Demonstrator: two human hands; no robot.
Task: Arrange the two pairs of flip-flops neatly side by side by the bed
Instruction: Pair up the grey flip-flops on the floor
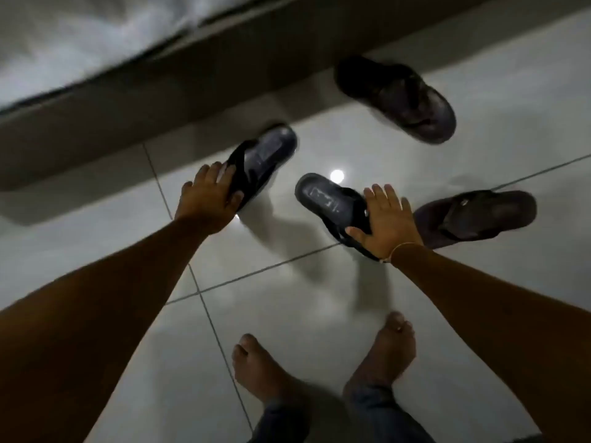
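Two black flip-flops and two dark brown ones lie scattered on the tiled floor beside the bed. My left hand grips the toe end of one black flip-flop, its fingers curled over the strap. My right hand lies flat with fingers spread on the other black flip-flop, covering its strap end. One brown flip-flop sits near the bed base at the upper right. The other brown flip-flop lies just right of my right hand. All four point in different directions.
The bed base runs diagonally across the upper left, with white bedding above it. My bare feet stand on the glossy light tiles at the bottom. A lamp reflection shines on the floor.
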